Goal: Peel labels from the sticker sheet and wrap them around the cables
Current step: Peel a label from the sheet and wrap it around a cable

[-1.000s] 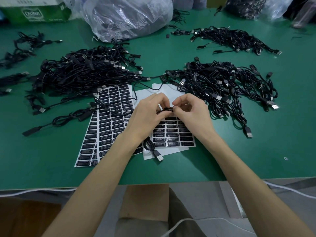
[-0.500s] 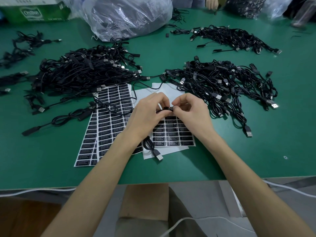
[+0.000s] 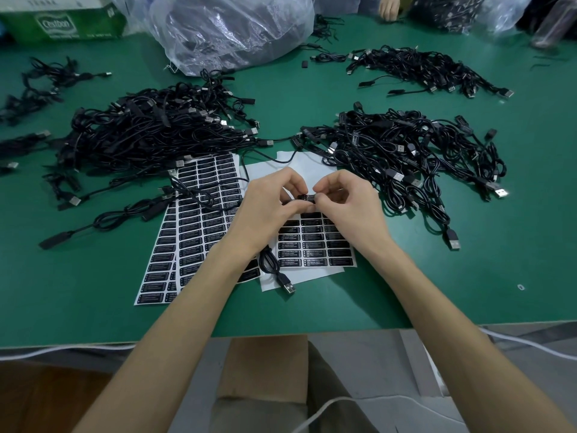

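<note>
Label [image 3: 307, 197], black with white print, is sitting right at the fingertips of both hands, just above the near sticker sheet [image 3: 315, 245]. The left hand [image 3: 265, 210] is curling round a thin black cable [image 3: 269, 260] while the right hand [image 3: 349, 210] is pinching the label against it, the two hands meeting fingertip to fingertip. The cable's slack is looping down below the left wrist, its USB plug [image 3: 288, 287] lying at the sheet's near white edge. A second sheet [image 3: 193, 226] is lying just to the left, partly under the left forearm. Tangled cable piles are crowding the green surface [image 3: 468, 292]: a left pile [image 3: 150, 132], a right pile [image 3: 406, 157] and a far pile [image 3: 421, 70]. A clear plastic bag [image 3: 231, 26] and a green carton [image 3: 62, 23] are sitting along the far edge.
</note>
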`<control>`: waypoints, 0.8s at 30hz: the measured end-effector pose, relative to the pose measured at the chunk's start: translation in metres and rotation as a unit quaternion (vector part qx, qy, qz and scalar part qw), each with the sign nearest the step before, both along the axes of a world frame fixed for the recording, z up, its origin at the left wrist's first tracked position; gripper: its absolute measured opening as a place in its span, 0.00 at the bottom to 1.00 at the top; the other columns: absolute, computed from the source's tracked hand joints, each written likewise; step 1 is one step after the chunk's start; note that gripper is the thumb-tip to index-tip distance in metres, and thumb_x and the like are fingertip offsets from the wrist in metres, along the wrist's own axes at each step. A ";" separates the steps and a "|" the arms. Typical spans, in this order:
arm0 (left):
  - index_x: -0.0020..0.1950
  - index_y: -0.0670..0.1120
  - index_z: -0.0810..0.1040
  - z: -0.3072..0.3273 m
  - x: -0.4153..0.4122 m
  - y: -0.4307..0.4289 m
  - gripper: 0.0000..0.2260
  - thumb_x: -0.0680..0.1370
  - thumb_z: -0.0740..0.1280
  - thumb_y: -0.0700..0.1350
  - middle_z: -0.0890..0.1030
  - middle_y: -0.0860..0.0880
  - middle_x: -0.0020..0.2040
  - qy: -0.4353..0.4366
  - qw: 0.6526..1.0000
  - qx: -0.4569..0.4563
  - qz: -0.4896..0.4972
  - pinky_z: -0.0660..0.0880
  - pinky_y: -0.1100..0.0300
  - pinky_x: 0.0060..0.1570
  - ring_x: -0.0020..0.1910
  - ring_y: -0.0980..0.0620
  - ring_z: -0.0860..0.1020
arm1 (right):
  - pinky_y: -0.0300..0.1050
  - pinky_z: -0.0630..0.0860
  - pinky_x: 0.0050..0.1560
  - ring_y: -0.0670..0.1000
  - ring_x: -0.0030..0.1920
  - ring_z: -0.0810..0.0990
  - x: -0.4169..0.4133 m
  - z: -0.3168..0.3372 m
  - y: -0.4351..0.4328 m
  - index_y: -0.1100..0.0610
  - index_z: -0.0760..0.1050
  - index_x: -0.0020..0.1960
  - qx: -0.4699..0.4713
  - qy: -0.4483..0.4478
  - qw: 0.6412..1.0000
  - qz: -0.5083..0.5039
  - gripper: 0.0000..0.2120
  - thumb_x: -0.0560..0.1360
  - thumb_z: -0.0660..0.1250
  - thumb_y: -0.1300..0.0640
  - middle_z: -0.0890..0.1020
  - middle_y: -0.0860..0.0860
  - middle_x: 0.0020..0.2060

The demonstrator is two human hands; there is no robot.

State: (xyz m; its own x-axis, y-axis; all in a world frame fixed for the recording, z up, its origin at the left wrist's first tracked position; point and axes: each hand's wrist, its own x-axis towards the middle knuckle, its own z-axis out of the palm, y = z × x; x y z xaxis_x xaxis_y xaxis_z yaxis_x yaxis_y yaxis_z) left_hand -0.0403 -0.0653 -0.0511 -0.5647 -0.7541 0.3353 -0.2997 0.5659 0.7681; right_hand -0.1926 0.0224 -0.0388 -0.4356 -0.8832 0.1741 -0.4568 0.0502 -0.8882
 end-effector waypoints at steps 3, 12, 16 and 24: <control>0.47 0.50 0.80 -0.001 0.000 0.000 0.10 0.72 0.80 0.46 0.81 0.57 0.40 0.002 1.000 0.007 0.001 0.82 0.52 0.40 0.36 0.55 0.82 | 0.29 0.73 0.40 0.39 0.38 0.79 0.000 0.000 0.000 0.54 0.81 0.49 0.000 0.005 1.000 0.000 0.05 0.76 0.71 0.62 0.84 0.46 0.41; 0.48 0.54 0.80 0.001 0.001 0.001 0.10 0.73 0.79 0.45 0.81 0.55 0.41 0.000 1.000 -0.006 -0.011 0.82 0.52 0.41 0.37 0.54 0.81 | 0.29 0.72 0.40 0.38 0.37 0.78 0.000 -0.002 0.000 0.53 0.81 0.48 -0.001 0.005 1.000 0.007 0.06 0.75 0.71 0.63 0.84 0.46 0.40; 0.47 0.54 0.79 0.002 0.001 0.001 0.10 0.73 0.79 0.46 0.80 0.54 0.41 -0.005 1.000 -0.012 -0.010 0.82 0.49 0.40 0.38 0.54 0.80 | 0.29 0.72 0.40 0.38 0.37 0.78 0.000 -0.002 0.000 0.53 0.81 0.48 -0.003 0.006 1.000 0.010 0.06 0.75 0.71 0.63 0.84 0.45 0.40; 0.46 0.54 0.81 -0.001 0.001 -0.001 0.08 0.73 0.78 0.47 0.81 0.54 0.42 -0.011 1.000 -0.020 -0.013 0.82 0.50 0.42 0.40 0.54 0.80 | 0.28 0.72 0.40 0.38 0.37 0.78 0.000 -0.002 0.000 0.54 0.81 0.48 0.001 0.013 1.000 0.017 0.05 0.75 0.71 0.62 0.84 0.45 0.41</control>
State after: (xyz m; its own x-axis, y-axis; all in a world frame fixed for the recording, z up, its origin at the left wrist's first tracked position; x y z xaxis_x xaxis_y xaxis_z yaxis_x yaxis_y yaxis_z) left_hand -0.0391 -0.0663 -0.0521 -0.5909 -0.7258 0.3523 -0.3009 0.6034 0.7385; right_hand -0.1928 0.0223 -0.0405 -0.4004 -0.8981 0.1820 -0.4805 0.0366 -0.8762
